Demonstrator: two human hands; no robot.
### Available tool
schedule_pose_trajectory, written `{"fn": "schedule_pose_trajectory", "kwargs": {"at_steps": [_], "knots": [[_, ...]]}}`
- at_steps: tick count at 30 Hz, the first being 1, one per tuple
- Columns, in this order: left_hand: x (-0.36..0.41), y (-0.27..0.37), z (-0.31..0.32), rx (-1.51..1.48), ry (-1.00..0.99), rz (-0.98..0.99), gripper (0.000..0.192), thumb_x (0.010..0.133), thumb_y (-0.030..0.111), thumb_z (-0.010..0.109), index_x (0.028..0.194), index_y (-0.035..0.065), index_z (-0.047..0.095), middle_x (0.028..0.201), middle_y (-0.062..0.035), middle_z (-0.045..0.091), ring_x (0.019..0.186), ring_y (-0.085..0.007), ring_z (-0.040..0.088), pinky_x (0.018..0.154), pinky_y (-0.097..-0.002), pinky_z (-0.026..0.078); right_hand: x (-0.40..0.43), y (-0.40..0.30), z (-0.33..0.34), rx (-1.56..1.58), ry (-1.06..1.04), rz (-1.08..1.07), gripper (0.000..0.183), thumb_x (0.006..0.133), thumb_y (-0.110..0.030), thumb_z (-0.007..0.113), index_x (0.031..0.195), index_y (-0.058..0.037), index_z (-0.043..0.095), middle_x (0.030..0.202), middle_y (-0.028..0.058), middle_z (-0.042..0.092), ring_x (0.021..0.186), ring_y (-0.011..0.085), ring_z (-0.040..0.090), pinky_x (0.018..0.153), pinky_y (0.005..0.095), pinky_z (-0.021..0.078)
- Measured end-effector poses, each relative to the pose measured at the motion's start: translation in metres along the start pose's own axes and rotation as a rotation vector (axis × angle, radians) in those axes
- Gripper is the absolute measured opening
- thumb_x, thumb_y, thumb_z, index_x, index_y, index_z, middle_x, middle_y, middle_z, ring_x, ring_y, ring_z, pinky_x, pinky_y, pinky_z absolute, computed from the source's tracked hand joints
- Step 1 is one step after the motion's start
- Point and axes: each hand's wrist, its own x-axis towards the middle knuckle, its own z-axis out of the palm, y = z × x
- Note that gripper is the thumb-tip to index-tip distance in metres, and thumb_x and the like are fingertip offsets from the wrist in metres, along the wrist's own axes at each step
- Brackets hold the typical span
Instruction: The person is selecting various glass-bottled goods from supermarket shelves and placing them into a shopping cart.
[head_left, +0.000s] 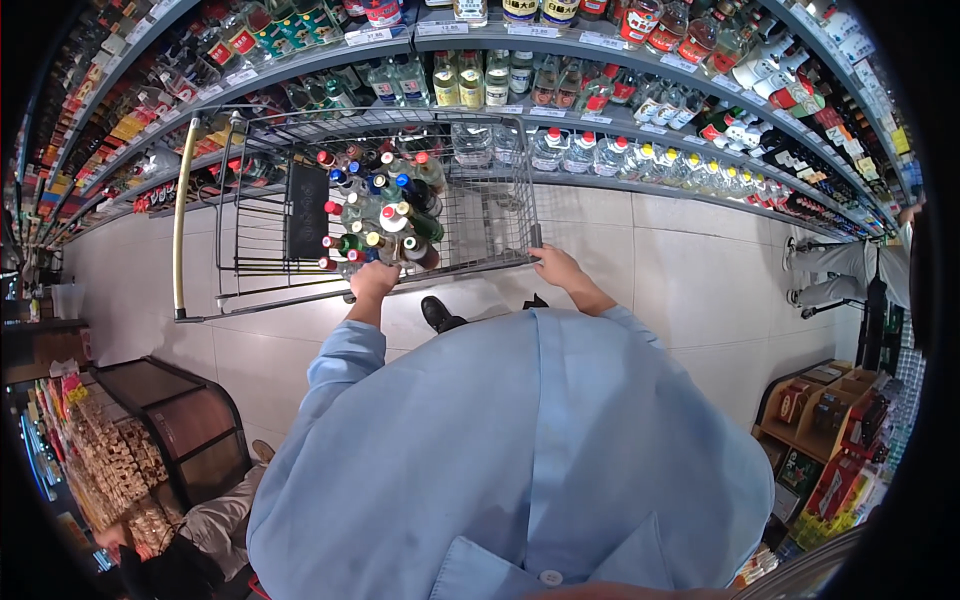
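Note:
A wire shopping cart (487, 225) stands sideways before me, its pale handle bar at the left. Many glass bottles (425, 225) with red, blue, white and gold caps stand together in its basket, beside a black panel (307, 212). My left hand (375, 280) is closed at the near rim, close to the bottles; whether it grips the rim or a bottle is hard to tell. My right hand (559, 266) is at the cart's near right corner, fingers partly spread and touching the dark corner piece (535, 235).
Beyond the cart runs a curved-looking shelf unit (570, 112) full of bottles. A person (847, 270) stands at the far right, another (225, 525) at the lower left by a dark-framed bin (195, 427) of packaged goods. A wooden display rack (814, 420) is at the lower right.

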Motion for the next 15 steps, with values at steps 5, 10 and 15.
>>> {"fn": "schedule_pose_trajectory", "kwargs": {"at_steps": [5, 10, 15], "knots": [[0.008, -0.015, -0.003, -0.008, 0.001, -0.024, 0.053, 0.076, 0.048, 0.046, 0.105, 0.0075, 0.065, 0.110, -0.0163, 0.062, 0.104, -0.0309, 0.059, 0.087, -0.0379, 0.046, 0.015, -0.010, 0.010, -0.014, -0.073, -0.007, 0.038, 0.077, -0.019, 0.058, 0.115, -0.0158, 0.059, 0.111, 0.0130, 0.057, 0.101, 0.0315, 0.056, 0.084, 0.0396, 0.0464], [0.022, -0.053, -0.014, 0.013, 0.017, -0.059, 0.057, 0.075, 0.053, 0.049, 0.106, 0.0083, 0.065, 0.110, -0.0159, 0.062, 0.105, -0.0309, 0.059, 0.087, -0.0383, 0.045, 0.031, -0.045, 0.025, -0.001, -0.113, -0.043, 0.038, 0.077, -0.018, 0.058, 0.116, -0.0162, 0.059, 0.109, 0.0130, 0.058, 0.101, 0.0317, 0.056, 0.084, 0.0404, 0.0460], [0.037, -0.072, -0.014, -0.005, 0.087, -0.073, 0.054, 0.074, 0.052, 0.051, 0.103, 0.0090, 0.066, 0.106, -0.0146, 0.064, 0.101, -0.0309, 0.060, 0.085, -0.0383, 0.046, 0.057, -0.052, 0.033, -0.032, -0.206, -0.113, 0.039, 0.078, -0.018, 0.059, 0.116, -0.0169, 0.059, 0.107, 0.0134, 0.062, 0.101, 0.0317, 0.057, 0.085, 0.0412, 0.0455]]}}
